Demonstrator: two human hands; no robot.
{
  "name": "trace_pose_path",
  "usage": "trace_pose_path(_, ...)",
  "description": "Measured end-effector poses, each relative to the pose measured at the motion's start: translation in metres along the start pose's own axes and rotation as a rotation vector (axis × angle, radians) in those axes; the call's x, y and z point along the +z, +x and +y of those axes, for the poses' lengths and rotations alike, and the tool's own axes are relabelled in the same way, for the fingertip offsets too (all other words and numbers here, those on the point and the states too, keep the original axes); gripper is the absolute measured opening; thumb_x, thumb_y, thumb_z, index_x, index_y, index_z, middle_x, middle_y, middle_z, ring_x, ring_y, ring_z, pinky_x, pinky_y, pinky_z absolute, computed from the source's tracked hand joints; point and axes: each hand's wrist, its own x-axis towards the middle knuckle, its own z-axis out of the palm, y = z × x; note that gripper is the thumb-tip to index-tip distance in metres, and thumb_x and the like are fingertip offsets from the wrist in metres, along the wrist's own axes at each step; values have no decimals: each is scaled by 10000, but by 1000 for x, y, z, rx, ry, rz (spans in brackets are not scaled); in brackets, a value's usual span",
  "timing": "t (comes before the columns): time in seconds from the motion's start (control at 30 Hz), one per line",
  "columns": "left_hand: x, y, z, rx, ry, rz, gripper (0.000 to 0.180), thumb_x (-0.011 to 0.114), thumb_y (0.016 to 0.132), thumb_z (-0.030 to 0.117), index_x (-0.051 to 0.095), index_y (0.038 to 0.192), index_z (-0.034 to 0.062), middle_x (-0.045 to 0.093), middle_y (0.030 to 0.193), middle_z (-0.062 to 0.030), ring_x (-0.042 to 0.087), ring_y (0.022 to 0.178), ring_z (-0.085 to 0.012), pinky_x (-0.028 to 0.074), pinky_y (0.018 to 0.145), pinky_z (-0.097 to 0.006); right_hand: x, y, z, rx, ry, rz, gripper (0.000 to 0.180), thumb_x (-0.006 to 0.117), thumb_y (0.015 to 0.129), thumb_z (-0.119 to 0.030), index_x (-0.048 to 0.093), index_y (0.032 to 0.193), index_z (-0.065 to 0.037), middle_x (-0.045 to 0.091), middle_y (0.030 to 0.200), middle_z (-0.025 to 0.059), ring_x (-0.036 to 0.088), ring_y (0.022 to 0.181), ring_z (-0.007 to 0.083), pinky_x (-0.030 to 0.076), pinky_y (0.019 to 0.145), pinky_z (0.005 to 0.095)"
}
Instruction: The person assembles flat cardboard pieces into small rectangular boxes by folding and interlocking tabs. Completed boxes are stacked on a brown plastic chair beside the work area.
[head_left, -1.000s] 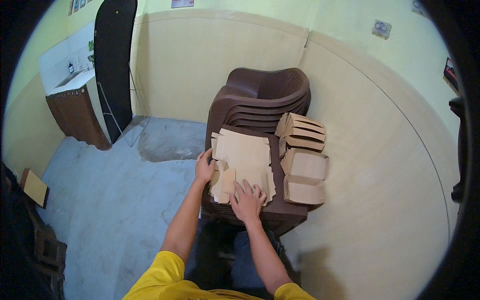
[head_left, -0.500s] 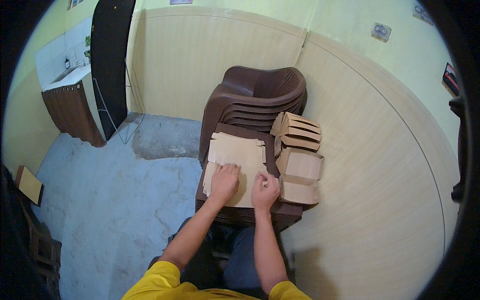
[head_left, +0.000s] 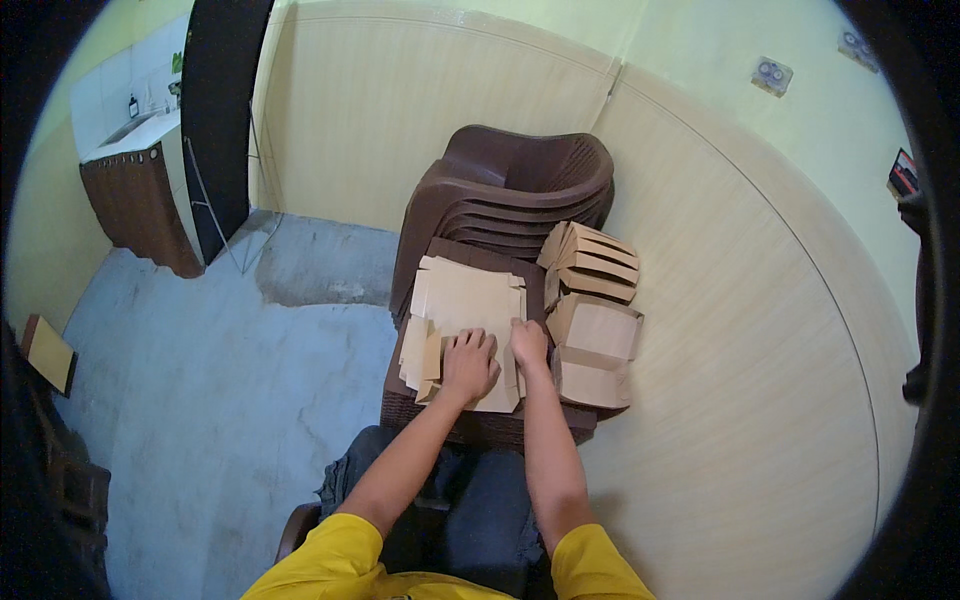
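A flat tan cardboard box blank (head_left: 466, 297) lies over others on a stack of dark brown plastic chairs in front of me. Along its left side a flap (head_left: 432, 357) stands folded up. My left hand (head_left: 470, 367) rests on the blank's near half, palm down with fingers spread. At the right edge, my right hand (head_left: 529, 345) is closed with its fingertips on the side flap; the exact pinch is partly hidden. Just right of that hand sits an opened, formed cardboard box (head_left: 600, 335), its lid leaning back.
Several nested folded boxes (head_left: 595, 262) stand behind the formed box. More stacked brown armchairs (head_left: 500, 190) rise at the back, close to the panelled wall (head_left: 750, 330). To the left are blue floor (head_left: 230, 400), a black panel (head_left: 222, 130) and a curtained sink counter (head_left: 140, 200).
My left hand has slid from the blank's left side toward its middle, and a left flap now stands raised. My right hand has moved slightly farther out along the right edge.
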Motion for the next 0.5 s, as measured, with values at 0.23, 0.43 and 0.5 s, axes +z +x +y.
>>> trace_pose_path(0.23,-15,13,9,-54,-33,12,600,685,885,341,629,1420,75,622,1260,-126,532,1268,-313,389,1124,-501,-18,14,-10,260,654,-306,340,595,990,-274,695,1180,-10,755,1024,186,726,800,247,550,710,363)
trace_pose_path(0.43,-13,9,5,-47,-52,31,634,684,870,335,626,1451,89,623,1256,-128,546,1246,-315,398,1117,-493,-7,12,-6,108,757,-394,240,546,1002,-45,658,1198,37,708,946,140,718,806,218,589,747,338)
trace_pose_path(0.5,-11,9,5,-27,-27,29,626,671,874,334,629,1449,92,620,1268,-137,546,1241,-328,404,1115,-500,-2,13,4,58,729,-295,222,565,990,2,661,1186,45,704,936,132,716,803,215,599,741,331)
